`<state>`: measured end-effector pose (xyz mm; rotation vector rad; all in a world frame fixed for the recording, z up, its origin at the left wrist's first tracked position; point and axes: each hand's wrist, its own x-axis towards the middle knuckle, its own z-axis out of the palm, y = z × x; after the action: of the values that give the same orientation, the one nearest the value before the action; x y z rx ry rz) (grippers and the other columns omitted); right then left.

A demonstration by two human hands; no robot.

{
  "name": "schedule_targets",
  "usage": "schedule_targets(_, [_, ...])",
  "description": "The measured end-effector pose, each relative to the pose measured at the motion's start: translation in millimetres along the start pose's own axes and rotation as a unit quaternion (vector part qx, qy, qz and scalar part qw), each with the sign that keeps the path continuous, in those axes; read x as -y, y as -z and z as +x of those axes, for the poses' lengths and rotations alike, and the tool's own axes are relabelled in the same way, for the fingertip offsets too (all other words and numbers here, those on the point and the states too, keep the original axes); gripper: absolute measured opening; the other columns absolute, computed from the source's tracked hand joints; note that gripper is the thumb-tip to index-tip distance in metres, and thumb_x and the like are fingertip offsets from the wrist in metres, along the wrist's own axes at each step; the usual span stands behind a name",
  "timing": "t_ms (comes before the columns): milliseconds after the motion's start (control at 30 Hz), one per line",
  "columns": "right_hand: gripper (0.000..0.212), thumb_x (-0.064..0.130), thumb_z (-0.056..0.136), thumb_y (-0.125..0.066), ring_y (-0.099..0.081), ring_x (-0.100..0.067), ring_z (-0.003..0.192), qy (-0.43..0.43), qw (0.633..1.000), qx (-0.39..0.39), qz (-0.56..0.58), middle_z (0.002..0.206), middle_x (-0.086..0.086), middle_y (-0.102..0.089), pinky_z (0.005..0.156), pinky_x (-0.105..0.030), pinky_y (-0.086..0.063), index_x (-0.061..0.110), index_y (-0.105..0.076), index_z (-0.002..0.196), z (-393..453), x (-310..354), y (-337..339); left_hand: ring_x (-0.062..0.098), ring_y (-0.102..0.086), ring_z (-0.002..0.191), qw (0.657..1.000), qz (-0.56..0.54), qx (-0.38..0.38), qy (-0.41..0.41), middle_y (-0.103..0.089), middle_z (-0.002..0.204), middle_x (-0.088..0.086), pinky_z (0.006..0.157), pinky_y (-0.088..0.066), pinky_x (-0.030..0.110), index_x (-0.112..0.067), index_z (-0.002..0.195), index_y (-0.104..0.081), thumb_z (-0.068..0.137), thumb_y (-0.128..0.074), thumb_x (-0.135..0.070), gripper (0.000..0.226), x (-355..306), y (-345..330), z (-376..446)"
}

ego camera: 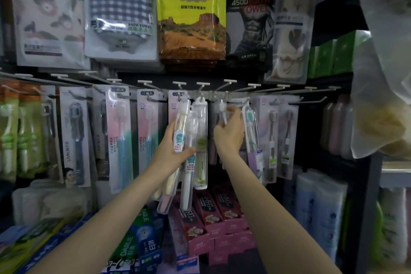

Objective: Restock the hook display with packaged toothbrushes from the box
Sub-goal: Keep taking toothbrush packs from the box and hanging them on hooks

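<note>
Both arms are up at the hook rail (200, 92), the pale bar running across the middle of the display. The left hand (172, 148) grips a bunch of packs (181, 140), clear toothbrush cases, fingers behind and thumb across the front. The bunch stands nearly upright, tilted a little to the right, its top just below the rail and its lower ends hanging down past the wrist. Right of the bunch, touching it, a green-brush pack (201, 140) hangs from a hook on the rail.

The right hand (229, 132) is just right of that, below the rail, fingers curled around a single pack (222, 110) with a white brush head. The pack's top is at the hook there, though whether it is on the hook I cannot tell. Just right of this hand hangs a teal-brush pack (251, 131), and further right along the rail two brown brushes (272, 135) on pale cards.

Left along the rail hang pink-card brushes (119, 135) and a dark brush (76, 135) on a white card. Above the rail hang bath towels, a yellow bag (191, 9) in the centre. Below the rail, under the hands, lie red toothpaste boxes (211, 211), with green ones (142, 236) to their left. The restock box itself is out of frame.
</note>
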<state>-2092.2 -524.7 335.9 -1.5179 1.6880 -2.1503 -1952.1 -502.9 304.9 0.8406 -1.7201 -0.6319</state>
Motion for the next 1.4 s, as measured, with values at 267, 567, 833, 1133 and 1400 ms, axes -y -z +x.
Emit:
schedule_targets(267, [0.03, 0.007, 0.092, -0.052, -0.062, -0.009, 0.078, -0.138, 0.947, 0.018, 0.289, 0.111, 0.002, -0.056, 0.063, -0.015, -0.045, 0.021, -0.049, 0.118, -8.4, 1.3, 1.4, 0.015, -0.052, 0.113, 1.0, 0.017, 0.005, -0.001, -0.05, 0.125, -0.007, 0.099, -0.042, 0.035, -0.025, 0.142, -0.023, 0.081, -0.069, -0.014, 0.077, -3.0, -2.1, -5.2])
schedule_targets(567, [0.037, 0.017, 0.093, -0.053, -0.053, -0.013, 0.101, -0.04, 0.993, 0.094, 0.057, 0.121, -0.004, -0.054, 0.087, -0.024, -0.044, 0.013, -0.047, 0.129, -19.0, -9.1, 34.3, 0.005, -0.055, 0.102, 0.998, -0.065, 0.011, 0.023, -0.054, 0.117, -0.011, 0.086, -0.042, 0.02, -0.026, 0.14, -0.025, 0.081, -0.068, -0.014, 0.075, -8.9, -11.4, -7.3])
schedule_targets(833, [0.027, 0.019, 0.089, -0.061, -0.06, -0.011, 0.091, 0.012, 0.947, 0.293, 0.127, 0.102, 0.002, -0.063, 0.079, -0.019, -0.05, 0.014, -0.059, 0.115, -48.6, -21.0, 51.4, 0.004, -0.057, 0.088, 0.98, -0.167, -0.043, 0.095, -0.058, 0.11, -0.006, 0.063, -0.043, 0.017, -0.023, 0.127, -0.039, 0.08, -0.07, -0.02, 0.056, -19.1, -31.2, -6.7])
schedule_targets(1133, [0.051, 0.008, 0.092, -0.054, -0.048, -0.018, 0.123, -0.046, 0.942, 0.277, 0.182, 0.138, 0.002, -0.043, 0.096, -0.022, -0.045, 0.019, -0.036, 0.139, -52.3, -34.6, 64.2, 0.018, -0.06, 0.097, 0.969, -0.202, -0.037, 0.135, -0.061, 0.11, 0.0, 0.088, -0.049, 0.038, -0.028, 0.134, -0.035, 0.081, -0.069, -0.018, 0.064, -19.8, -21.7, -8.7])
schedule_targets(1400, [0.046, 0.011, 0.095, -0.05, -0.051, -0.007, 0.095, 0.028, 0.983, 0.18, 0.019, 0.119, 0.006, -0.048, 0.07, -0.01, -0.04, 0.013, -0.038, 0.139, -34.8, -29.0, 64.4, 0.007, -0.058, 0.09, 0.995, -0.085, -0.022, 0.05, -0.059, 0.104, -0.006, 0.078, -0.046, 0.024, -0.024, 0.14, -0.032, 0.083, -0.064, -0.006, 0.067, -18.2, -19.4, -16.6])
